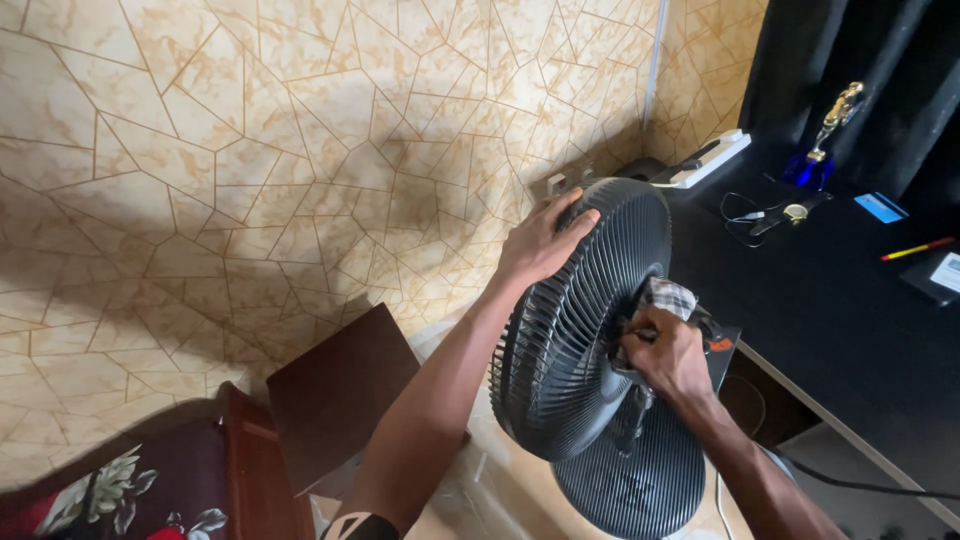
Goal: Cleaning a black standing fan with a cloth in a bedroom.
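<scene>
Two hands work on a black standing fan (585,330) that stands on the floor in the narrow gap between a patterned wall (250,150) and a dark desk (830,300). The fan's round grille fills most of that gap: its rim nearly meets the desk edge on the right, while more open floor lies to the left, up to a brown wooden panel (340,395). Its round base (630,480) sits below the grille, near the bottom edge of the view.

The left hand (540,240) rests on the top rim of the grille, fingers curled over the far edge, gripping it. The right hand (665,355) is clenched around a checked cloth (668,296), pressed against the grille's right side near the centre, so the fan lies directly between and under both hands.

On the desk, well apart from the hands, lie a wristwatch (795,212), a white power strip (705,160), a blue card (880,207) and a pencil (915,248).
</scene>
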